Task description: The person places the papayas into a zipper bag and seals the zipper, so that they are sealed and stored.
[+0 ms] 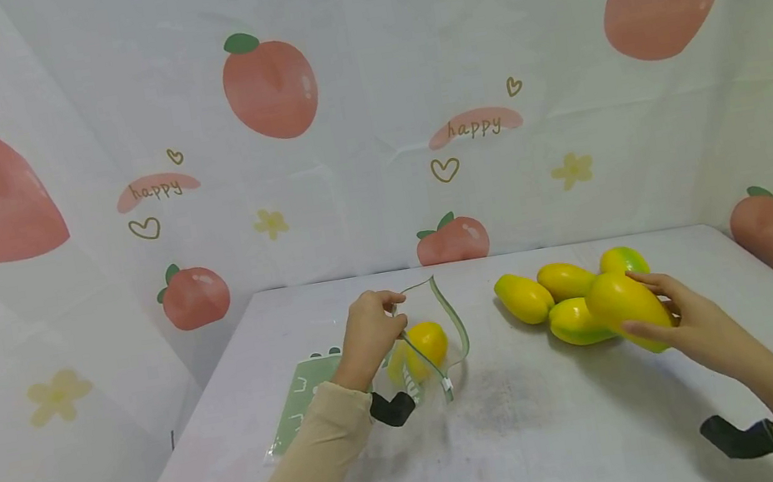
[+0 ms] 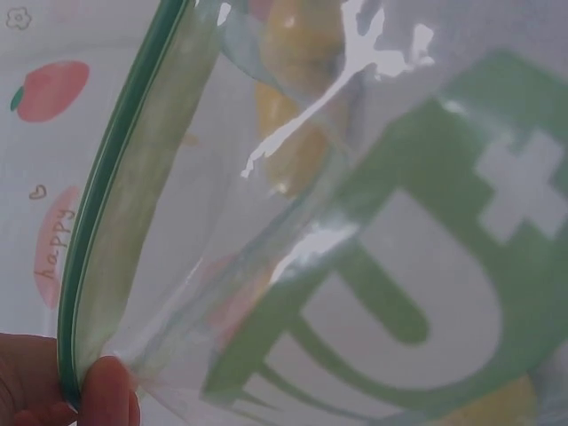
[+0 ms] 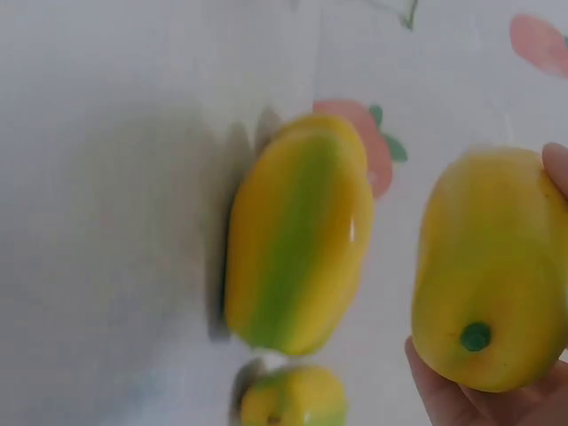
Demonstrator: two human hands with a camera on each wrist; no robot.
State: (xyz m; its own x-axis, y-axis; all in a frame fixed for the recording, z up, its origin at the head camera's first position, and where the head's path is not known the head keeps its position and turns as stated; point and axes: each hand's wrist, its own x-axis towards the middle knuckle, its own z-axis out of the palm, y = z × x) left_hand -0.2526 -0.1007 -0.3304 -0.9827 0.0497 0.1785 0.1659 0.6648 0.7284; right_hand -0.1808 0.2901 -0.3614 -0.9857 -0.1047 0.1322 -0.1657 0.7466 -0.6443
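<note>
My left hand pinches the rim of a clear zip bag whose mouth gapes toward the right. Green print covers its side in the left wrist view, and a green zip strip runs up from the thumb and fingers. A yellow papaya shows through the clear plastic. On the right, my right hand grips another papaya, with thumb and fingers on opposite sides. Its dark green stem end faces the right wrist camera. Several more papayas lie just left of and behind it.
A flat green printed packet lies on the white table left of the bag, partly behind my left forearm. Behind the table hangs a white curtain with a fruit pattern. Black straps stick out at both wrists.
</note>
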